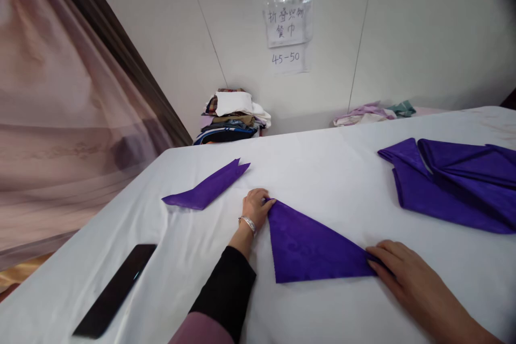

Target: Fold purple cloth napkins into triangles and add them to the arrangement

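Observation:
A purple cloth napkin, folded into a triangle, lies on the white-covered table between my hands. My left hand pinches its upper left corner between thumb and fingers. At the right-hand corner, my right hand grips the cloth, with the thumb below and the fingers on top; the tip of that corner is hidden under the hand. A narrow folded purple napkin with a notched end lies beyond my left hand, not touched. Farther right rests a pile of folded purple napkins.
The white tablecloth covers the table. A black phone lies at the near left. Beyond the far edge are a stack of folded clothes and some crumpled fabrics. A pink curtain hangs at left, and handwritten paper signs are on the wall.

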`<state>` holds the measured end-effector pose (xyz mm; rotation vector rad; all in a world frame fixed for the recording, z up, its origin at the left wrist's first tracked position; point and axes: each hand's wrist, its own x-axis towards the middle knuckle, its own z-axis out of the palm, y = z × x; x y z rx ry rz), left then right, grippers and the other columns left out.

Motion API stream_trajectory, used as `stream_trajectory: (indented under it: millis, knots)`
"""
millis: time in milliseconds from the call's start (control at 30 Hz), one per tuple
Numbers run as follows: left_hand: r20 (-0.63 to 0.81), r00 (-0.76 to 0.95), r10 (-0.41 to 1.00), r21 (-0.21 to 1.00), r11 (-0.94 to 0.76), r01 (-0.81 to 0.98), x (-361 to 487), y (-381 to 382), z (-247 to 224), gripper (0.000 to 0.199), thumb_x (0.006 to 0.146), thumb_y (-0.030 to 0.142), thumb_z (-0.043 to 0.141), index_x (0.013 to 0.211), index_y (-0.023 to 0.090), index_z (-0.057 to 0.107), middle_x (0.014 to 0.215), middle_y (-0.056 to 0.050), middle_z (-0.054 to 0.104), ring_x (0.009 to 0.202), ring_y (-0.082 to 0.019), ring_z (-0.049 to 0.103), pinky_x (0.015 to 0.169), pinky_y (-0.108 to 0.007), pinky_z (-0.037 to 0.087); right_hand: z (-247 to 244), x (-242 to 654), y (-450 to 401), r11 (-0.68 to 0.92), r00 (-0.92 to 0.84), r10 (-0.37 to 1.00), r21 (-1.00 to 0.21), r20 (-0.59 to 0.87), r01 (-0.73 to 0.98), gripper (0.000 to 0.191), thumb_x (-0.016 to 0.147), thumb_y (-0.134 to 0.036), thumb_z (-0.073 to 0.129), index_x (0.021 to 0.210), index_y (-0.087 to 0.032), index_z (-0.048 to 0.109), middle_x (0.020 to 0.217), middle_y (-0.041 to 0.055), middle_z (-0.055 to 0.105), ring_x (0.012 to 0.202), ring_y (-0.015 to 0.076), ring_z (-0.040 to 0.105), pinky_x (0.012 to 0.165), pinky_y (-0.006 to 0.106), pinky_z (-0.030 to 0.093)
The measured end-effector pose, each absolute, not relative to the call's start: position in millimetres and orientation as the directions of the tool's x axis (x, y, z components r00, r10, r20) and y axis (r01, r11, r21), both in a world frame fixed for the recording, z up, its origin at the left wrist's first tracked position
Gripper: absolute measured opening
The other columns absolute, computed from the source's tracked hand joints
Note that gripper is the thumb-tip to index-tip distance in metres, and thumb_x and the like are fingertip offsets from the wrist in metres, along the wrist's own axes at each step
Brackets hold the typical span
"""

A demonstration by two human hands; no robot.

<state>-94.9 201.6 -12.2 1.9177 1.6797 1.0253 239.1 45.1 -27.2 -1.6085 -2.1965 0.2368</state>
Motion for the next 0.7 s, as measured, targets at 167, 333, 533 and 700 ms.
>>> stream_trajectory:
  millis: [167, 333, 533, 700]
  knots:
    - [0.225, -0.018, 0.974, 0.829, -0.181, 0.53, -96, 199, -14, 0.017, 0.068, 0.036, 0.064, 0.067, 0.02, 0.059, 0.063, 0.002, 0.06, 0.062, -0.013, 0.054, 0.061, -0.026, 0.043, -21, 237, 46, 0.285, -0.243, 0.958, -0.387, 0.153, 0.877, 0.022, 0.088, -0.037, 0.044, 0.096, -0.023, 0.06, 0.088, 0.0049, 0.06, 0.082, 0.0207, 0.056, 0.074, 0.037, 0.046]
    - [0.206, -0.086, 0.975, 0.917, -0.162, 0.364, -97, 194, -4, 0.028, 0.065, 0.043, 0.065, 0.064, 0.019, 0.051, 0.053, 0.007, 0.048, 0.051, -0.008, 0.045, 0.05, -0.021, 0.037, -10, 230, 45, 0.273, -0.24, 0.962, -0.422, 0.13, 0.865, 0.018, 0.088, -0.03, 0.043, 0.08, -0.021, 0.057, 0.081, 0.0048, 0.058, 0.076, 0.0195, 0.053, 0.07, 0.036, 0.044]
    - [0.19, -0.043, 0.981, 0.956, -0.175, 0.236, -104, 172, 29, 0.031, 0.062, 0.041, 0.068, 0.08, 0.017, 0.06, 0.061, 0.005, 0.055, 0.057, -0.009, 0.05, 0.055, -0.022, 0.042, 0, 226, 44, 0.295, -0.231, 0.954, -0.469, 0.19, 0.833, 0.019, 0.09, -0.026, 0.036, 0.083, -0.022, 0.054, 0.081, 0.0033, 0.059, 0.074, 0.0177, 0.055, 0.065, 0.031, 0.044]
    - [0.159, 0.072, 0.985, 0.955, -0.171, 0.242, -119, 141, 53, 0.034, 0.063, 0.038, 0.069, 0.089, 0.017, 0.064, 0.067, 0.002, 0.06, 0.061, -0.011, 0.055, 0.059, -0.025, 0.045, 5, 233, 49, 0.324, -0.24, 0.94, -0.417, 0.242, 0.849, 0.024, 0.091, -0.027, 0.034, 0.081, -0.022, 0.056, 0.077, 0.0035, 0.061, 0.069, 0.0171, 0.056, 0.062, 0.03, 0.045]
